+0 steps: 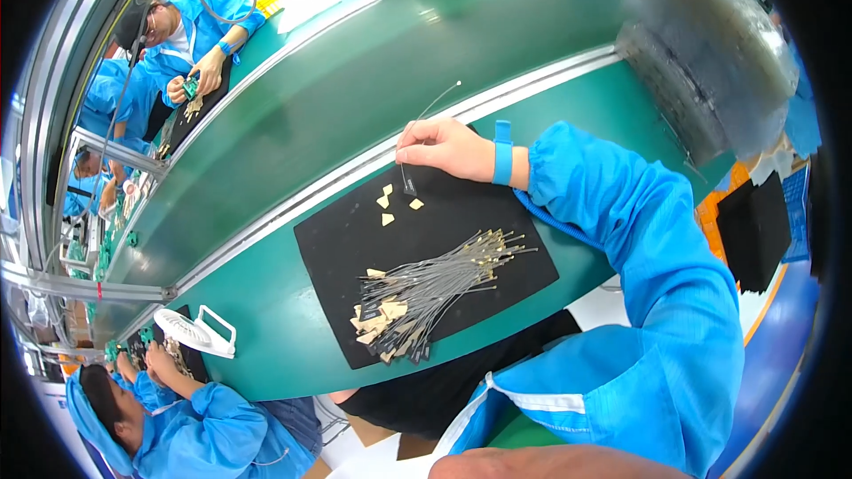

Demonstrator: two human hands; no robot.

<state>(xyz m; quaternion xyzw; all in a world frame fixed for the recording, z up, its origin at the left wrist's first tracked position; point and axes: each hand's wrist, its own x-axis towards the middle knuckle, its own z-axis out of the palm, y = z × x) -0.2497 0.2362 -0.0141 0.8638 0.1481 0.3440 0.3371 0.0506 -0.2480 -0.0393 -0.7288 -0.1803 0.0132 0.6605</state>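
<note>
My right hand (pixel 446 149) is raised over the far edge of a black mat (pixel 333 253), its thumb and fingertips pinched on a thin grey cable (pixel 431 110). One end of that cable curves up past the fingers to a tiny round connector; a small black flat tab (pixel 409 186) hangs at the other end. Beside the tab lie several loose cream paper pieces (pixel 388 219). Nearer to me, a spread bundle of similar cables (pixel 435 279) covers the mat, with connectors to the right and black or cream tabs to the left. My left hand is out of view.
The mat lies on a green workbench (pixel 266 328), with a green conveyor belt (pixel 355 62) beyond a pale rail. A translucent plastic-wrapped stack (pixel 710 53) stands far right, a white fan-like object (pixel 191 333) at left. Co-workers in blue (pixel 204 430) handle small parts nearby.
</note>
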